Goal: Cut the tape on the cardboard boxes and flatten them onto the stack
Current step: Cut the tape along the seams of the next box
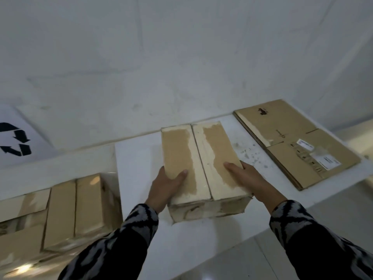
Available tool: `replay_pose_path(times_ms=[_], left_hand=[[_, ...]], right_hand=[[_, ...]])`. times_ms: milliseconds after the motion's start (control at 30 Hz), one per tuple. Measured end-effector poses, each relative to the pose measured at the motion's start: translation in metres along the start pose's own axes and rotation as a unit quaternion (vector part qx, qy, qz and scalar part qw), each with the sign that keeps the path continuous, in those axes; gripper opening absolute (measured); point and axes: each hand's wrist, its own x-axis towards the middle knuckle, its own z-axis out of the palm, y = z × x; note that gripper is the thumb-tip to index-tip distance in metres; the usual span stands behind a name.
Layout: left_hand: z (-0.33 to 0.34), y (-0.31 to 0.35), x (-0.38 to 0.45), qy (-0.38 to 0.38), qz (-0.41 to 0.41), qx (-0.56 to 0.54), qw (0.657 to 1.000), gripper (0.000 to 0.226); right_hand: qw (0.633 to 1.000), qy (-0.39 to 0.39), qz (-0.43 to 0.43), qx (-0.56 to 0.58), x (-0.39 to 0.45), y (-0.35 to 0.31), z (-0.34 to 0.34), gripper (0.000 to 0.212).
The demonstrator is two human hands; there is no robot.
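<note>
A closed cardboard box (201, 158), its top flaps meeting along a centre seam with torn pale patches, is in the middle of the view over a white table (137, 158). My left hand (165, 188) grips its left near side, thumb on the top. My right hand (250, 180) grips its right near side, thumb laid on the top too. A stack of flattened cardboard (292, 144) lies on the table to the right. No cutting tool is visible.
Several taped cardboard boxes (66, 211) sit lower on the left, beside the table. A white sheet with a black recycling symbol (16, 140) leans at the far left. A pale wall (181, 57) runs behind the table.
</note>
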Motion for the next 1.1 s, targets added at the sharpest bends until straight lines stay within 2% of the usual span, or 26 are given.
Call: replay_pose_path(times_ms=[133, 233, 400, 567, 633, 700, 767, 800, 900, 967, 1000, 1067, 1100], left_hand=[[0.046, 0.021, 0.027, 0.012, -0.015, -0.006, 1.0, 0.083], [0.077, 0.03, 0.046, 0.039, -0.032, -0.009, 0.999, 0.088], [0.121, 0.041, 0.055, 0.093, -0.079, 0.038, 0.992, 0.09], [0.15, 0.059, 0.052, 0.188, -0.115, 0.136, 0.966, 0.094], [0.16, 0.064, 0.048, 0.195, -0.116, 0.165, 0.96, 0.091], [0.165, 0.065, 0.045, 0.19, -0.114, 0.166, 0.961, 0.086], [0.162, 0.064, 0.044, 0.196, -0.101, 0.169, 0.961, 0.085], [0.159, 0.064, 0.042, 0.2, -0.095, 0.171, 0.96, 0.085], [0.148, 0.059, 0.035, 0.204, -0.091, 0.145, 0.964, 0.085], [0.143, 0.056, 0.028, 0.205, -0.086, 0.088, 0.971, 0.089], [0.139, 0.056, 0.025, 0.207, -0.08, 0.063, 0.973, 0.091], [0.135, 0.06, 0.024, 0.192, -0.073, 0.028, 0.978, 0.095], [0.136, 0.063, 0.027, 0.172, -0.069, 0.021, 0.982, 0.101]], right_hand=[[1.0, -0.013, 0.001, -0.006, 0.052, 0.012, -0.039, 0.041], [0.999, -0.032, -0.012, -0.011, 0.092, 0.018, -0.063, 0.043], [0.996, -0.083, -0.024, -0.001, 0.136, 0.032, -0.09, 0.056], [0.985, -0.147, 0.011, 0.094, 0.154, 0.032, -0.107, 0.03], [0.978, -0.163, 0.061, 0.119, 0.162, 0.034, -0.115, 0.043], [0.972, -0.198, 0.068, 0.104, 0.173, 0.044, -0.116, 0.057], [0.971, -0.209, 0.063, 0.095, 0.189, 0.058, -0.109, 0.081], [0.968, -0.215, 0.076, 0.109, 0.19, 0.058, -0.107, 0.083], [0.955, -0.263, 0.062, 0.124, 0.163, 0.026, -0.102, 0.056], [0.955, -0.263, 0.05, 0.127, 0.157, 0.017, -0.106, 0.043], [0.957, -0.254, 0.041, 0.133, 0.154, 0.012, -0.113, 0.047], [0.96, -0.235, 0.043, 0.145, 0.154, 0.008, -0.13, 0.082], [0.955, -0.248, 0.044, 0.159, 0.154, 0.004, -0.139, 0.087]])
